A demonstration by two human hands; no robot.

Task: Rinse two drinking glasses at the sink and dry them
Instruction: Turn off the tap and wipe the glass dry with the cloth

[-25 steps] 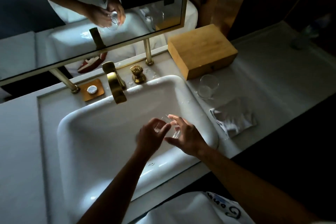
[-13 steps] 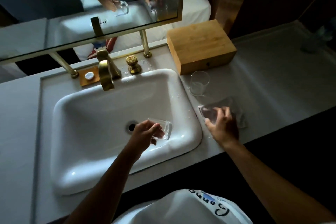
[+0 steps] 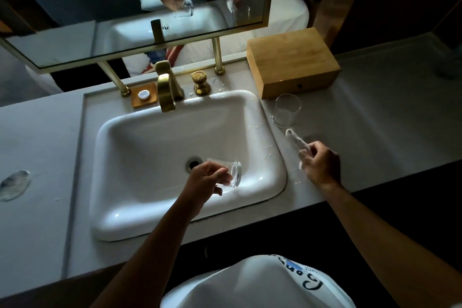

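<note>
Clear glass (image 3: pixel 231 174) sits sideways in our left hand (image 3: pixel 206 182), fingers wrapped round it, over the white sink (image 3: pixel 150 157). Our right hand (image 3: pixel 321 166) pinches a crumpled cloth (image 3: pixel 296 141) above the counter (image 3: pixel 375 137); just beyond it, second glass (image 3: pixel 287 110) stands upright by a wooden box (image 3: pixel 292 62).

Dim and underexposed, brightest on the white sink (image 3: pixel 260 112) with small glare spots, deep shadow in the corners, wide-angle bending at the edges, slightly soft throughout.
</note>
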